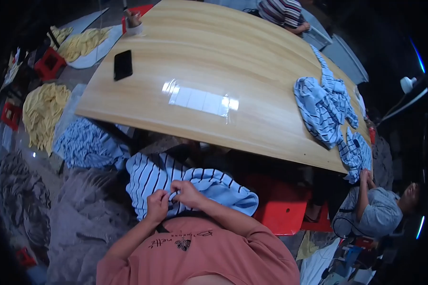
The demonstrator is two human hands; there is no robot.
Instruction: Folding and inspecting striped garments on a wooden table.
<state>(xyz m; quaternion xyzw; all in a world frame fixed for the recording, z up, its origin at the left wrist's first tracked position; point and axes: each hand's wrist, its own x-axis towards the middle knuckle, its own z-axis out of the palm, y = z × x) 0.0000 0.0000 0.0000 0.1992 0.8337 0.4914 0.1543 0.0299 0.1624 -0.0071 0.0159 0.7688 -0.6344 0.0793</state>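
Over my lap lies a light blue garment with dark stripes (218,180), bunched up and spreading to both sides of my hands. My left hand (158,205) is closed in a pinch on the cloth near its lower edge. Close beside it, slightly higher and to the right, my right hand (187,194) also pinches the cloth, with fingers curled. A small dark bit shows between the two hands, too small to make out. The fingertips are partly hidden by the knuckles and folds.
Ahead stands a wooden table (199,52) bearing a black phone (123,65), taped white paper (197,100) and striped garments (321,107). A red stool (280,204) is at my right. Grey cloth (88,223) and yellow cloth (45,114) lie left. A seated person (378,213) handles striped cloth.
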